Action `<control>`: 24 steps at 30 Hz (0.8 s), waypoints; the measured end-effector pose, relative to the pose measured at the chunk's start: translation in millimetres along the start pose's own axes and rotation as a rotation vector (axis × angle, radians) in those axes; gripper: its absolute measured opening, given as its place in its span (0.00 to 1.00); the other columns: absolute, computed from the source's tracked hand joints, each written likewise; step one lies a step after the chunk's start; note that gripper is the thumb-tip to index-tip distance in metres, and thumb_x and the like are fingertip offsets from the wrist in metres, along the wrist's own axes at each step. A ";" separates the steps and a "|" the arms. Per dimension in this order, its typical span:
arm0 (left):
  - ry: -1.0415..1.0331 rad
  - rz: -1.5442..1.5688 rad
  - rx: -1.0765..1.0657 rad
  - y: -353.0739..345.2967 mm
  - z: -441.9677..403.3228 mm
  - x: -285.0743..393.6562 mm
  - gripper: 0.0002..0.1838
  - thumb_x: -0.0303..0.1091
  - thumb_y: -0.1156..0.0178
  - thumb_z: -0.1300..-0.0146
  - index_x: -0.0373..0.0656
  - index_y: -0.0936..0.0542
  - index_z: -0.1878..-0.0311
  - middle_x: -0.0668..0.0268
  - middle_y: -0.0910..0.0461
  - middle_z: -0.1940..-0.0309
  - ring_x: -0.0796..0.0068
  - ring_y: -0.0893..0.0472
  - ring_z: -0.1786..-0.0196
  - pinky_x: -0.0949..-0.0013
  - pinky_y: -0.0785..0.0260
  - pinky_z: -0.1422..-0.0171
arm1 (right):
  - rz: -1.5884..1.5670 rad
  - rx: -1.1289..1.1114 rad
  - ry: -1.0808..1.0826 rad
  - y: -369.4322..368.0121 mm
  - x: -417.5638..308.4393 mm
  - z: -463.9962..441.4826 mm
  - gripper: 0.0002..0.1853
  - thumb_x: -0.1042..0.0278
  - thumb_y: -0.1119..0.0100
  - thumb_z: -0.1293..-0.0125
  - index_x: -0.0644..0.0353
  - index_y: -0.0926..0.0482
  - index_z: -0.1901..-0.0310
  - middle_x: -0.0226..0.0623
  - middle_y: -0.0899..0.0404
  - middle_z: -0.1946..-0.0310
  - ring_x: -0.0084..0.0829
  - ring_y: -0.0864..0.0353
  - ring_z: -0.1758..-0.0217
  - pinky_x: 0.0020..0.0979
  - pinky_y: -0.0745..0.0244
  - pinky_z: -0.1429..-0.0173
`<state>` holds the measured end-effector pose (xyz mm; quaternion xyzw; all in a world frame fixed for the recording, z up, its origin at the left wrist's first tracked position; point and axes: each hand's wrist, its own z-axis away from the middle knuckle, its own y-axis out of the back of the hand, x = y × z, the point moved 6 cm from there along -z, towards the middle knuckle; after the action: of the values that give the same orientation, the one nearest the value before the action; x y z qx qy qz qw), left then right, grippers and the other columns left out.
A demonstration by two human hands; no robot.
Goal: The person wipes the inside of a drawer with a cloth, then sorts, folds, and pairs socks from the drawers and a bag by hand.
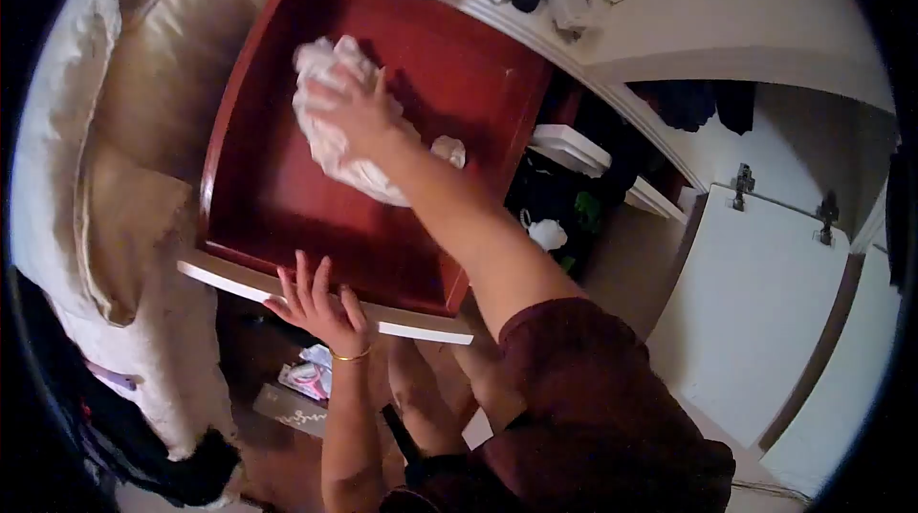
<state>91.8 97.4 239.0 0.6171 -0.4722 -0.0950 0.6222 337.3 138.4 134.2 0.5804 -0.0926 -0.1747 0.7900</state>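
The right hand (359, 118) touches white cloth (335, 152) inside a red drawer (459, 54), left hand (328, 314) on its front.

Dark maroon top (612, 417) at lower right of the frame, short sleeve (550, 327) baring the right forearm (469, 226), thin gold-coloured bangle (352, 357) just below the left hand (327, 314)

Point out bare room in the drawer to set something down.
Bare in the drawer: between cloth and white front panel; also between cloth and back wall. Crowded: the middle, with cloth, right hand and small white wad.
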 end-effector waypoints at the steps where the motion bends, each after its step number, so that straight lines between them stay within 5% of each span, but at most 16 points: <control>1: 0.007 0.008 0.014 -0.8 -0.8 1.6 0.20 0.39 0.48 0.39 0.49 0.22 0.44 0.61 0.30 0.35 0.53 0.42 0.27 0.44 0.79 0.24 | -0.047 0.171 -0.069 5.6 16.3 1.3 0.46 0.38 0.29 0.57 0.22 0.40 0.33 0.17 0.62 0.24 0.48 0.63 0.23 0.76 0.50 0.36; 4: -0.012 -0.033 0.002 -3.2 -5.7 8.3 0.19 0.42 0.53 0.33 0.49 0.23 0.43 0.62 0.31 0.33 0.55 0.44 0.26 0.46 0.79 0.24 | -0.264 0.282 -0.481 -17.4 93.7 14.1 0.42 0.54 0.26 0.54 0.29 0.36 0.34 0.38 0.50 0.30 0.52 0.44 0.30 0.47 0.25 0.43; 5: -0.023 -0.043 0.001 -3.9 -7.8 11.8 0.19 0.42 0.53 0.33 0.48 0.23 0.43 0.62 0.31 0.34 0.55 0.44 0.26 0.46 0.79 0.24 | -0.232 0.405 -0.547 -18.7 113.9 31.6 0.40 0.59 0.27 0.52 0.36 0.35 0.36 0.40 0.48 0.32 0.55 0.36 0.36 0.47 0.25 0.44; 7: -0.040 -0.027 0.013 -6.8 -10.3 13.4 0.19 0.42 0.53 0.34 0.50 0.23 0.43 0.63 0.31 0.34 0.55 0.43 0.26 0.46 0.79 0.24 | -0.395 0.212 -0.809 -31.2 135.6 72.3 0.38 0.63 0.29 0.51 0.38 0.35 0.37 0.44 0.37 0.37 0.54 0.29 0.41 0.46 0.25 0.45; 10: -0.062 -0.071 0.001 -8.5 -14.8 19.2 0.19 0.41 0.53 0.34 0.52 0.23 0.43 0.66 0.30 0.34 0.57 0.42 0.26 0.43 0.79 0.24 | -0.645 0.047 -0.784 -24.3 112.3 131.5 0.37 0.66 0.31 0.49 0.45 0.34 0.36 0.44 0.28 0.44 0.45 0.24 0.45 0.41 0.26 0.43; 13: -0.085 -0.102 0.000 -7.5 -18.1 24.4 0.19 0.41 0.53 0.34 0.52 0.24 0.42 0.67 0.31 0.34 0.59 0.42 0.26 0.41 0.78 0.25 | -1.369 -0.069 -0.532 -14.0 89.6 147.6 0.34 0.67 0.35 0.45 0.53 0.34 0.35 0.40 0.25 0.46 0.33 0.25 0.43 0.34 0.29 0.41; 16: -0.101 -0.133 0.000 -12.0 -18.1 22.9 0.20 0.40 0.50 0.36 0.50 0.24 0.42 0.67 0.31 0.34 0.58 0.41 0.27 0.40 0.78 0.25 | -1.991 -0.046 -0.514 19.0 71.0 205.9 0.33 0.66 0.39 0.40 0.58 0.36 0.33 0.35 0.28 0.40 0.27 0.29 0.40 0.31 0.32 0.38; 18: -0.148 -0.102 0.064 -17.4 -18.3 16.1 0.21 0.40 0.49 0.36 0.50 0.26 0.40 0.67 0.31 0.34 0.58 0.42 0.26 0.38 0.76 0.26 | -2.147 0.061 -0.364 51.9 66.2 271.4 0.34 0.66 0.41 0.38 0.56 0.40 0.30 0.33 0.31 0.38 0.27 0.31 0.37 0.31 0.33 0.36; 20: -0.140 -0.125 0.046 -16.9 -24.6 26.0 0.22 0.43 0.49 0.35 0.50 0.27 0.39 0.68 0.31 0.34 0.59 0.42 0.26 0.37 0.74 0.26 | -2.094 0.164 -0.455 56.7 67.9 354.1 0.36 0.68 0.41 0.38 0.54 0.43 0.28 0.33 0.33 0.36 0.26 0.32 0.36 0.32 0.33 0.35; 21: -0.137 -0.128 0.049 -18.0 -27.9 27.2 0.22 0.43 0.49 0.35 0.50 0.27 0.39 0.68 0.31 0.34 0.59 0.42 0.26 0.37 0.74 0.26 | -2.141 0.160 -0.680 61.4 60.4 403.6 0.36 0.69 0.42 0.38 0.56 0.43 0.29 0.35 0.33 0.35 0.27 0.30 0.37 0.32 0.33 0.35; 22: -0.132 -0.138 0.058 -22.6 -30.4 24.5 0.22 0.44 0.49 0.34 0.50 0.27 0.38 0.68 0.31 0.34 0.59 0.42 0.26 0.36 0.73 0.26 | -2.210 0.173 -0.601 79.0 52.5 439.2 0.38 0.62 0.37 0.38 0.59 0.43 0.29 0.38 0.33 0.35 0.30 0.33 0.35 0.33 0.36 0.34; 24: -0.125 -0.132 0.046 -26.8 -38.5 29.7 0.23 0.47 0.49 0.33 0.51 0.29 0.36 0.67 0.33 0.33 0.58 0.45 0.25 0.36 0.73 0.26 | -2.279 0.243 -0.774 57.7 29.5 510.5 0.38 0.62 0.36 0.39 0.62 0.42 0.30 0.39 0.32 0.36 0.32 0.31 0.36 0.34 0.35 0.34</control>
<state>147.3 96.8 238.0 0.6537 -0.4706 -0.1634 0.5696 195.9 -309.2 345.1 0.3087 0.2258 -0.9230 0.0430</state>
